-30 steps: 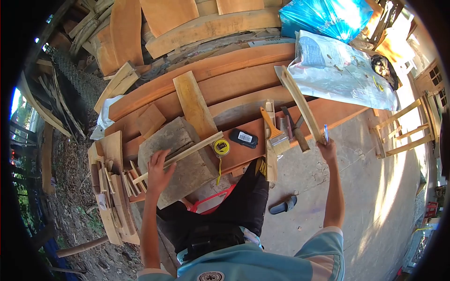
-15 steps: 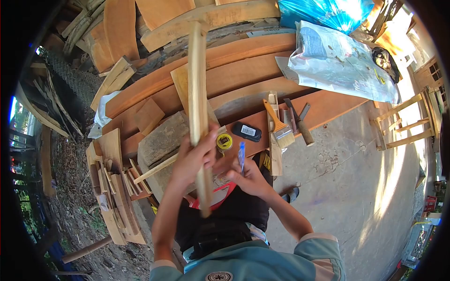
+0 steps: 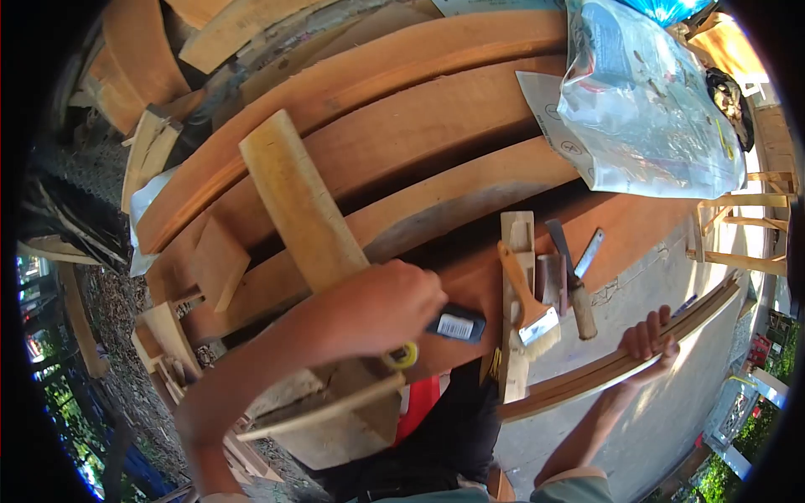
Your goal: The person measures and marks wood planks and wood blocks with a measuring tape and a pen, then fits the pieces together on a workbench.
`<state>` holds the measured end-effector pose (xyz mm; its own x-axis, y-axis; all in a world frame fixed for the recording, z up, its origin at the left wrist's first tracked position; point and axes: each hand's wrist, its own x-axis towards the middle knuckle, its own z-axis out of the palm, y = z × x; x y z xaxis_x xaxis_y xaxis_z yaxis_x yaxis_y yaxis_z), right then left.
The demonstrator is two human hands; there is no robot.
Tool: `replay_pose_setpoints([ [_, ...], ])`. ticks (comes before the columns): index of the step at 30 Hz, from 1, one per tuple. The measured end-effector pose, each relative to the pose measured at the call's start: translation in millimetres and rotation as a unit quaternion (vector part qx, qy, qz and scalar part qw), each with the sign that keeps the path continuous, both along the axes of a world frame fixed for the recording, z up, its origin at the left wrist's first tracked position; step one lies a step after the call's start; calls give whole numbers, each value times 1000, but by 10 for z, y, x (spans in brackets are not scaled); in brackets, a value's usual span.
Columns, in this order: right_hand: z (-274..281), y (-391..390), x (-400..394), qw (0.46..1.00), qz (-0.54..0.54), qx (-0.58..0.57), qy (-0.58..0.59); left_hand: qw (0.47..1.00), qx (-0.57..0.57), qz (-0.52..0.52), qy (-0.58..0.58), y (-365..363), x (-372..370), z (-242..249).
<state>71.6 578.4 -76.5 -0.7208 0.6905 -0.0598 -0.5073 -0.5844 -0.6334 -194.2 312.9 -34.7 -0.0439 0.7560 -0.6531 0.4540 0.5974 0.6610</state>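
My right hand [image 3: 647, 345] is closed around a long wooden strip [image 3: 570, 387], which slants up to the right with a dark line along its length. A thin blue pen [image 3: 689, 300] sticks out beside the strip, just past my fingers. My left hand [image 3: 407, 303] is over the bench with its fingers curled down; whatever they may hold is hidden beneath it. Right by those fingers lies a black case with a barcode label [image 3: 459, 325]. A yellow tape measure [image 3: 402, 355] shows partly under the hand.
A paintbrush [image 3: 524, 293] rests on a grooved wood block [image 3: 516, 230], with a wooden-handled knife [image 3: 579, 306] and a metal blade [image 3: 590, 251] alongside. Behind are stacked planks [image 3: 436, 126], a short loose board [image 3: 302, 201] and a clear plastic bag [image 3: 646, 109]. A thin stick [image 3: 327, 407] lies near my lap.
The wooden strip has passed from my left hand to my right, which has swung out to the right. My left hand has moved over beside the black case. The view has shifted closer to the bench.
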Motion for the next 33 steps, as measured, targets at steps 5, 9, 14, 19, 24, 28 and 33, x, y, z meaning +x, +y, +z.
replay_pose_setpoints([
  [5,-812,951,-33,987,-55,-12,-153,964,73,238,-92,404,192,-2045],
  [9,-1315,1223,-176,986,-41,-93,-131,964,5,243,-104,609,636,-3536],
  [14,-1351,1262,-220,990,0,-117,-82,967,-106,226,39,299,650,-4128],
  [19,-1250,1217,-279,982,-34,-109,-149,958,-139,236,90,191,679,-4191],
  [24,-1200,1269,-37,975,-58,-84,-199,952,-139,252,102,181,771,-4213],
  [28,-1169,1329,-3,974,-5,-84,-212,949,-138,264,99,173,814,-4197],
  [33,-1190,1271,-238,971,-10,-114,-209,944,-133,284,98,171,826,-4171],
])
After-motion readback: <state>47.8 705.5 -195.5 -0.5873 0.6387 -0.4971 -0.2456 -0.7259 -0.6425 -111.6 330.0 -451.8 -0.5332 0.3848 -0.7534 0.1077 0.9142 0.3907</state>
